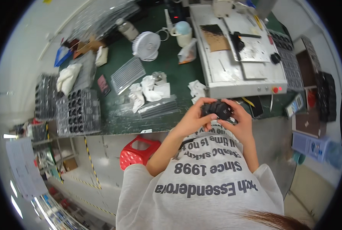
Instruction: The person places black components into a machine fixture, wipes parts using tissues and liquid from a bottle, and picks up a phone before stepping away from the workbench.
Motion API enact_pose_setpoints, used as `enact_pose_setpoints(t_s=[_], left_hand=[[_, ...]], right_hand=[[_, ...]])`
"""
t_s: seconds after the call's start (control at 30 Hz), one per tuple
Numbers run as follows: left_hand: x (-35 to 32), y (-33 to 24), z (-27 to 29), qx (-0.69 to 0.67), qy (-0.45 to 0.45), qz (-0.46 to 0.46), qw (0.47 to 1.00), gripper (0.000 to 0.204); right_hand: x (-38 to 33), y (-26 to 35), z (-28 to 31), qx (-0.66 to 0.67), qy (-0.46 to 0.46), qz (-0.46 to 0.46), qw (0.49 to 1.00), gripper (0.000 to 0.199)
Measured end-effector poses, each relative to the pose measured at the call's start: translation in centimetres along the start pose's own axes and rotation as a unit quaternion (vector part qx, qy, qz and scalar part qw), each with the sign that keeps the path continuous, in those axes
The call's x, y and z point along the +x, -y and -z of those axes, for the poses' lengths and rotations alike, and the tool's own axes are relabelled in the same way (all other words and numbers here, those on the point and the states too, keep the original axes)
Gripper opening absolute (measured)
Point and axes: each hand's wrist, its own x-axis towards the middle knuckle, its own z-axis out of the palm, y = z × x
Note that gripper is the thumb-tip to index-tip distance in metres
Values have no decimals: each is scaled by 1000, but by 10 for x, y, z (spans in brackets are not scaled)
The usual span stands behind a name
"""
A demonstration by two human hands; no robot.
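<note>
A small black round part (217,109) is held close to my chest, just off the near edge of the green table (167,76). My left hand (196,115) grips its left side with curled fingers. My right hand (238,119) closes on its right side, thumb on top. Both forearms come up from my grey printed shirt. What the underside of the part looks like is hidden by my fingers.
A grey machine (240,53) stands on the table right ahead. Trays of black parts (77,111) sit at the left, clear trays (127,74), white cloths (150,90), a small white fan (146,46) and a mug (182,32) further back. A red stool (138,151) stands below.
</note>
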Motion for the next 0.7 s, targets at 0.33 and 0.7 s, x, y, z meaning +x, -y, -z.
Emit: enact_pose_setpoints(t_s=[0.33, 0.7], left_hand=[[-14, 16, 8, 52, -14, 50, 997, 42], [-9, 40, 22, 64, -180, -14, 981, 44]], right_hand=[[5, 7, -12, -134, 68, -21, 988, 56], [15, 0, -30, -204, 158, 109, 960, 64]])
